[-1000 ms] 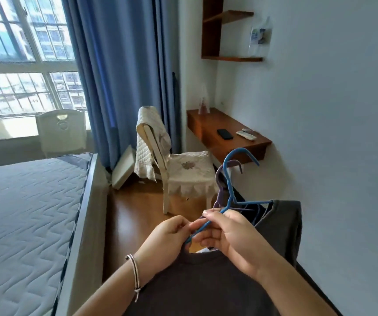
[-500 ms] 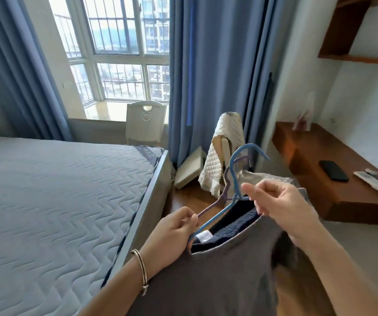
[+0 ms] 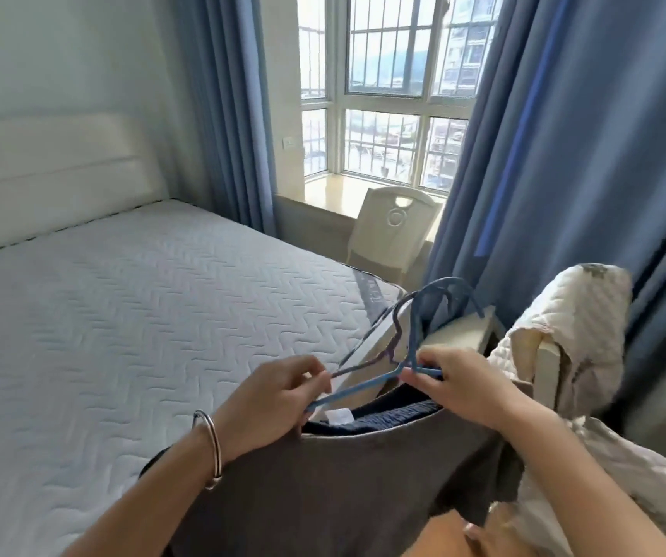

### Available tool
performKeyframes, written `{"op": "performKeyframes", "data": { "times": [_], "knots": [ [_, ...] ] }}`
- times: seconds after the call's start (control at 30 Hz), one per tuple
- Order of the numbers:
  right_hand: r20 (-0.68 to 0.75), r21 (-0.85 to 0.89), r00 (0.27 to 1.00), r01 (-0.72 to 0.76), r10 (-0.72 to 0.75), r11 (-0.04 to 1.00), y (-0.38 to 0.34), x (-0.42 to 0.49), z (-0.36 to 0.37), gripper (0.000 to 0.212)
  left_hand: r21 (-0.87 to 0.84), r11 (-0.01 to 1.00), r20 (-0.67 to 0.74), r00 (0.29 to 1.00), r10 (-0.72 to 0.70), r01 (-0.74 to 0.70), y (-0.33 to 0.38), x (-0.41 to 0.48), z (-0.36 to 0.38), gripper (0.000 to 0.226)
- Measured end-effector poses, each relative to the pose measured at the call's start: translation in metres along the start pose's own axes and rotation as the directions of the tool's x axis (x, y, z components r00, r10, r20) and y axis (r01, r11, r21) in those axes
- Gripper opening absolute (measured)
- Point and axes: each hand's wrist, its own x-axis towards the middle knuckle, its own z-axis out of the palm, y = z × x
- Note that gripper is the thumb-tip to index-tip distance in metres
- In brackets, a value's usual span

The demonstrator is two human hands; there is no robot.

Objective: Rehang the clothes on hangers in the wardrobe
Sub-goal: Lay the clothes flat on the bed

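A grey T-shirt (image 3: 347,488) hangs in front of me at the bottom centre, its neckline held wide. Inside the neckline shows a dark navy garment (image 3: 387,414) with a white label. A blue hanger (image 3: 417,335) rises out of the collar, and a purple hanger (image 3: 393,347) lies close behind it. My left hand (image 3: 271,396), bracelet on the wrist, pinches the blue hanger's left arm and the collar edge. My right hand (image 3: 456,383) grips the blue hanger near its neck and the collar's right side. No wardrobe is in view.
A bed (image 3: 122,315) with a white quilted mattress fills the left, headboard at the far wall. A chair (image 3: 576,327) draped in a quilted cover stands close on the right. A white chair (image 3: 393,231) sits by the window, between blue curtains (image 3: 576,154).
My view has swung left, from the desk and wall to the bed and window. Both hands stay on the hanger and shirt; the right hand now grips lower, at the hanger's neck.
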Motion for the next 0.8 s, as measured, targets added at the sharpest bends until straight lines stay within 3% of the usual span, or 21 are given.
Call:
{"op": "performKeyframes", "data": {
  "times": [0.07,0.27,0.37,0.53,0.8],
  "knots": [
    [-0.001,0.002,0.999,0.035,-0.035,0.999,0.007,0.04,-0.006,0.037,0.004,0.999,-0.032,0.999,-0.034,0.034,-0.002,0.024,-0.011,0.029],
    [-0.074,-0.071,0.983,0.164,-0.169,0.984,0.008,0.152,-0.008,0.042,0.113,0.992,-0.115,0.992,-0.044,0.057,-0.024,0.094,-0.042,0.016],
    [-0.143,-0.085,0.961,0.226,-0.236,0.97,0.0,0.204,-0.009,0.04,0.245,0.967,-0.213,0.977,-0.017,0.07,-0.046,0.127,-0.059,0.027],
    [-0.247,-0.132,0.893,0.354,-0.376,0.926,-0.022,0.299,-0.025,0.028,0.261,0.961,-0.445,0.895,0.039,0.088,-0.08,0.192,-0.098,0.017],
    [-0.306,-0.252,0.755,0.523,-0.579,0.814,-0.036,0.433,-0.034,0.034,0.283,0.945,-0.543,0.839,0.018,0.163,-0.117,0.291,-0.153,0.016]
  ]
}}
